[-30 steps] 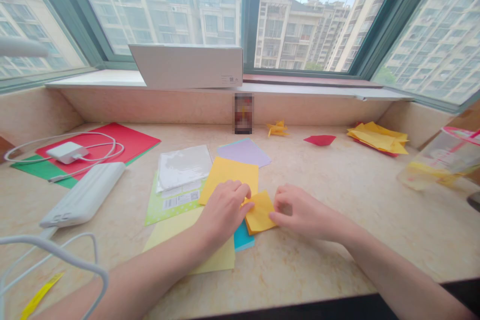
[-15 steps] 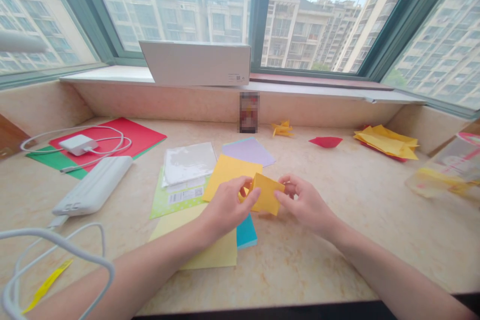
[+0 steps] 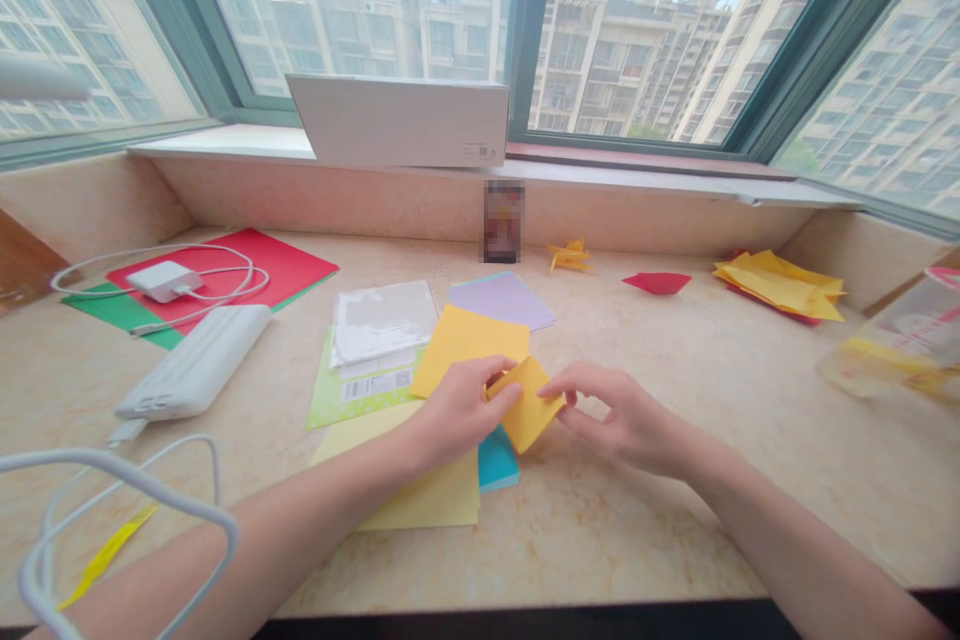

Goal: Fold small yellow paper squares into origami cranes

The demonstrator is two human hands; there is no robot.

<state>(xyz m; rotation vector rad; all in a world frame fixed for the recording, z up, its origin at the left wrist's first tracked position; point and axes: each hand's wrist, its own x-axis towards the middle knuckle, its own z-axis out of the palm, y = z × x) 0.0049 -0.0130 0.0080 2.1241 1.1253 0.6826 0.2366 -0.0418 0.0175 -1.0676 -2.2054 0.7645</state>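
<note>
Between my two hands is a folded piece of yellow origami paper (image 3: 531, 412), turned so one corner points down. My left hand (image 3: 471, 405) pinches its left side between thumb and fingers. At its right corner, the thumb and index finger of my right hand (image 3: 611, 412) close on the edge. Below and behind it lie a flat yellow sheet (image 3: 461, 345), a pale yellow sheet (image 3: 420, 500) under my left forearm, and a small stack of blue paper (image 3: 499, 465). A purple sheet (image 3: 514, 300) lies just beyond.
At left are a white power bank (image 3: 196, 365), a charger (image 3: 163, 281) with cable, and red paper (image 3: 292, 260). Farther back stand folded yellow origami (image 3: 571, 256), a red folded piece (image 3: 657, 283), yellow papers (image 3: 780, 285) and a clear plastic container (image 3: 892, 350) at right.
The folded yellow paper has turned so a corner now points down. My right hand's grip has shifted to its right corner, and the view has shifted slightly.
</note>
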